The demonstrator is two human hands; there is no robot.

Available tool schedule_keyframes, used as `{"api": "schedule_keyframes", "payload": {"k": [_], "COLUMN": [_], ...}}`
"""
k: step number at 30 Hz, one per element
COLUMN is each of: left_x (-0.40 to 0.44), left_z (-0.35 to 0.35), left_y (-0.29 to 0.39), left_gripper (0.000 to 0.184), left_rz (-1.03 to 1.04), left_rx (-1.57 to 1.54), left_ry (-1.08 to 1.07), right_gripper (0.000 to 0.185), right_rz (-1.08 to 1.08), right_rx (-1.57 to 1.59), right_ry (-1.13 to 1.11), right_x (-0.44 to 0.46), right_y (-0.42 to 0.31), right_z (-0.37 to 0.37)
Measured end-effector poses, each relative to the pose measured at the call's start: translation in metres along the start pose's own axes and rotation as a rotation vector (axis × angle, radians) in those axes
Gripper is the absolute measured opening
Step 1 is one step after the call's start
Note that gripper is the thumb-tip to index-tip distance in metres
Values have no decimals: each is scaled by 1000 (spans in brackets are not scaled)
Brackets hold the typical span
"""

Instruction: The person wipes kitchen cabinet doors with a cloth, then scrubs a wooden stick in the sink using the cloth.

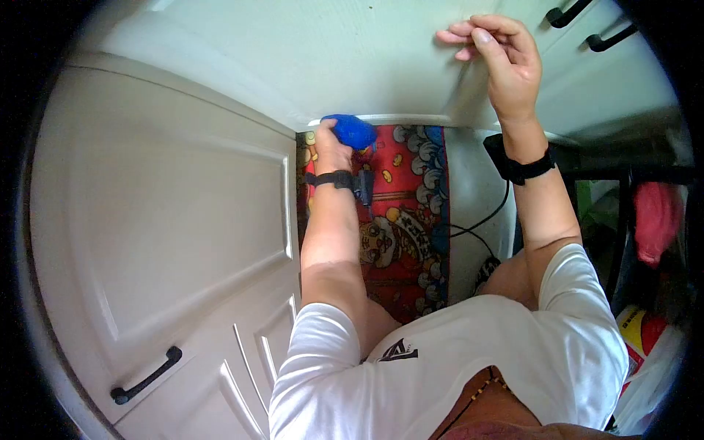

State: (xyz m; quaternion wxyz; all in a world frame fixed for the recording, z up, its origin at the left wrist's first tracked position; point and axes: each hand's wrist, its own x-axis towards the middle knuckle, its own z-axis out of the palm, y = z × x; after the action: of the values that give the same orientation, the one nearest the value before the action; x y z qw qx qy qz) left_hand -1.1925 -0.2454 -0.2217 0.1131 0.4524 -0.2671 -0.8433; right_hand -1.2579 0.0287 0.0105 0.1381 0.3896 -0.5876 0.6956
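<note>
My left hand is closed around a bunched blue cloth, low by the bottom edge of the pale green cabinet panel. Part of the cloth bulges out past the fingers on the right. Raised higher in front of the same panel, my right hand has loosely bent fingers, the thumb lying across in front of them. Nothing shows in that hand. Each wrist wears a black strap with a small device, the left one and the right one.
A red patterned mat covers the floor below my arms. To the left stands a white panelled door with a black handle. Black cabinet handles are at upper right. A dark rack holds a pink cloth. A black cable hangs nearby.
</note>
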Motion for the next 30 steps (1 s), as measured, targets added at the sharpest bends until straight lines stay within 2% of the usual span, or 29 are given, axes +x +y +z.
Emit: {"api": "schedule_keyframes", "payload": {"k": [1, 2, 3, 5, 6, 10, 12, 15, 19, 21, 28, 30], "left_x": [-3, -7, -12, -19, -11, 7, 1, -3, 21, 25, 10, 7], "left_z": [-4, -7, -9, -9, -15, -23, -18, -17, -29, -33, -25, -25], "left_y": [8, 13, 18, 29, 29, 28, 22, 23, 21, 17, 22, 25], "left_gripper": [32, 62, 62, 91, 105, 103, 99, 93, 86, 84, 82, 75], "left_rz": [-17, -10, -5, -11, 67, 23, 117, 159, 108, 213, 169, 139], "left_rx": [-31, -34, -33, 9, 146, 247, 360, 258, 273, 295, 286, 310], "left_ry": [-74, -97, -94, -4, -27, -54, -56, -69, -29, -36, 37, 32], "right_gripper": [17, 17, 17, 17, 17, 18, 17, 17, 17, 17, 17, 17], "right_rz": [-2, -17, -32, -37, -38, -17, -30, -56, -37, -61, -54, -56], "right_rx": [7, -1, -9, -1, 2, 8, 6, 6, 5, -22, 7, -15], "right_ry": [-1, -6, -11, -19, -32, -20, -19, -38, -29, -40, -36, -37], "right_x": [0, 1, 1, 1, 2, 1, 1, 2, 3, 3, 2, 3], "right_y": [0, 0, 1, 0, 1, 4, 4, 4, 0, 0, 0, 0], "right_z": [0, 0, 0, -1, -2, -2, -3, -4, -2, -3, -2, -2]}}
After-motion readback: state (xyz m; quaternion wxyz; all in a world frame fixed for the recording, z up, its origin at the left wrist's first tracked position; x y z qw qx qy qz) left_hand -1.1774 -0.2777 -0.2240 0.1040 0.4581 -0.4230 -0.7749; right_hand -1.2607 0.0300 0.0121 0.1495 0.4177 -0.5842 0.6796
